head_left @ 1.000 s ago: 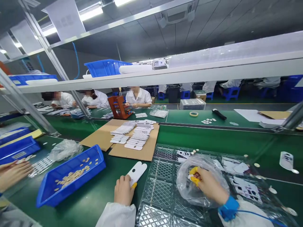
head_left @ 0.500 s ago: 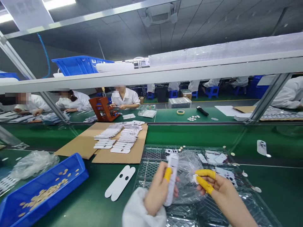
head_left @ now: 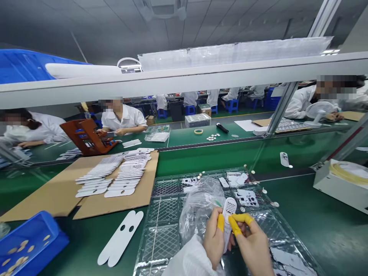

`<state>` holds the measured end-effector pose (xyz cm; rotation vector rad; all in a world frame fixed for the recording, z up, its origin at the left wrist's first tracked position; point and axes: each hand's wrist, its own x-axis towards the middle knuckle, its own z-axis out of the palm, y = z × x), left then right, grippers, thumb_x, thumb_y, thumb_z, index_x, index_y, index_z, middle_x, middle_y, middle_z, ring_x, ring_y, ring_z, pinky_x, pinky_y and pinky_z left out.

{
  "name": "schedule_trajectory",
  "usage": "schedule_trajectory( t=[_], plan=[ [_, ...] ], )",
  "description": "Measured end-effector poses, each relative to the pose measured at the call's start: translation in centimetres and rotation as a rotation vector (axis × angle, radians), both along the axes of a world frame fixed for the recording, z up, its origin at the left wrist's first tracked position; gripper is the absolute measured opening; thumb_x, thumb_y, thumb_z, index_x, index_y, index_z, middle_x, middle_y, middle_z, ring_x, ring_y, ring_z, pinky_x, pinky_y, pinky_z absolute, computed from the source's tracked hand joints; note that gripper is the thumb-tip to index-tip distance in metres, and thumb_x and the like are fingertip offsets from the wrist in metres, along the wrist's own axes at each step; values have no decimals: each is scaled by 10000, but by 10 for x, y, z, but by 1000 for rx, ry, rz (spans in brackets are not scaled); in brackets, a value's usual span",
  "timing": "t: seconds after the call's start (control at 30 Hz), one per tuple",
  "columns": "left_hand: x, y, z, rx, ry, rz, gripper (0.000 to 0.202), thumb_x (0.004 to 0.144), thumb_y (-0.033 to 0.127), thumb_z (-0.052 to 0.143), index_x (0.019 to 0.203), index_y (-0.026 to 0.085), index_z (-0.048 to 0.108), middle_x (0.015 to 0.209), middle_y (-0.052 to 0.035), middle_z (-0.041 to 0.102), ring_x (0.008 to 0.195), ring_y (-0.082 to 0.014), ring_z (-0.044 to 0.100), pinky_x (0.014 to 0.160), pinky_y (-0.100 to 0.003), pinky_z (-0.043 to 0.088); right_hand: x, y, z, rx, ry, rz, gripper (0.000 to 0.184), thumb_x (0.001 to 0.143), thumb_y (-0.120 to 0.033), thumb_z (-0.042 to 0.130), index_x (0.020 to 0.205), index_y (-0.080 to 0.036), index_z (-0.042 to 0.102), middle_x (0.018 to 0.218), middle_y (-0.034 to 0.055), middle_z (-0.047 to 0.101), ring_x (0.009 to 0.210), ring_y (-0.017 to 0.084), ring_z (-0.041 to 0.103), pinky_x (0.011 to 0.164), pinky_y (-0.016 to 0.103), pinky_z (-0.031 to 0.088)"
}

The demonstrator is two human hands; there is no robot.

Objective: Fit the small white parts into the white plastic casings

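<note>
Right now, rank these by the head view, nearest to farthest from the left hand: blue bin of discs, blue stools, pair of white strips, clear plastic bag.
From the left hand:
1. Clear plastic bag: just beyond it, slightly left.
2. Pair of white strips: farther left, on the bench.
3. Blue bin: far left of view.
4. Blue stools: background, beyond the benches.

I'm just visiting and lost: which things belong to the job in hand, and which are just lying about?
Likely the job's: white perforated casing, yellow finger cots, clear plastic bag, compartmented tray.
Seemingly just lying about: tape roll, white desk fan.
</note>
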<state>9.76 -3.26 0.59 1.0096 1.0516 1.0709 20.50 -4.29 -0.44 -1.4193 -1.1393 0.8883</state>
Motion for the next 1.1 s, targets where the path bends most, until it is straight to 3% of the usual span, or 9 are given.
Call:
schedule_trajectory(
  t=[0.17, 0.27, 0.43, 0.5, 0.6, 0.7, 0.83, 1.0, 1.1],
  plan=[
    [0, 2, -5, 52, -105, -58, 356, 782, 518, 509, 953, 212, 449, 510, 78, 472, 333, -51, 392, 309, -155, 249, -17, 0, -8, -59, 291, -24, 311, 689, -391, 636, 920, -257, 475, 640, -45, 464, 399, 142, 459, 342, 269, 421],
    [-1, 3, 0, 31, -165, -74, 375, 758, 497, 562, 960, 211, 430, 512, 89, 465, 315, -42, 389, 301, -145, 241, -12, 3, -6, -65, 370, 121, 280, 716, -339, 602, 937, -253, 453, 656, -40, 496, 417, 148, 489, 360, 264, 422],
    [-6, 5, 11, 11, -186, -100, 312, 798, 441, 539, 964, 205, 418, 664, 41, 561, 351, -37, 452, 320, -137, 279, 63, 7, 12, -24, -43, 186, 267, 755, -195, 487, 1015, -224, 541, 973, 50, 596, 917, 225, 563, 673, 280, 476],
    [-8, 5, 13, 18, -162, -125, 289, 818, 417, 516, 990, 204, 421, 686, 35, 567, 361, -36, 456, 328, -136, 291, 103, 2, 18, -88, -270, 238, 232, 744, -159, 475, 935, -227, 589, 940, 36, 616, 882, 213, 571, 734, 290, 460],
    [-10, 7, 14, 12, -146, -170, 295, 832, 409, 494, 1036, 211, 416, 704, 29, 575, 378, -47, 474, 341, -148, 318, 146, -12, 15, -248, -523, 328, 199, 725, -152, 493, 849, -226, 630, 888, 34, 629, 788, 211, 578, 662, 287, 458],
    [-9, 9, 14, -11, -132, -185, 295, 846, 396, 476, 1073, 221, 404, 721, 24, 582, 396, -56, 494, 362, -162, 352, 158, -23, -1, -355, -604, 345, 313, 670, -94, 505, 929, -223, 627, 1016, 53, 603, 884, 233, 559, 711, 305, 455],
    [-8, 10, 14, -40, -128, -191, 307, 836, 403, 489, 1073, 224, 410, 751, 10, 604, 403, -61, 509, 363, -167, 369, 147, -26, -14, -212, -692, 289, 378, 606, 1, 434, 879, -191, 610, 977, 71, 596, 902, 238, 538, 785, 344, 424],
    [-8, 12, 11, -63, -96, -164, 334, 823, 439, 478, 1054, 203, 422, 625, 19, 606, 331, -67, 479, 311, -154, 333, 146, -25, 7, -122, -424, 302, 161, 775, -159, 500, 850, -217, 631, 939, 54, 613, 877, 230, 559, 782, 331, 448],
    [-9, 11, 12, -81, -60, -211, 298, 829, 413, 468, 1026, 191, 441, 534, 38, 578, 295, -69, 458, 284, -139, 288, 169, -22, 6, -103, 5, -33, 264, 772, -272, 607, 1035, -249, 595, 1035, 31, 607, 959, 216, 557, 844, 298, 452]
  ],
)
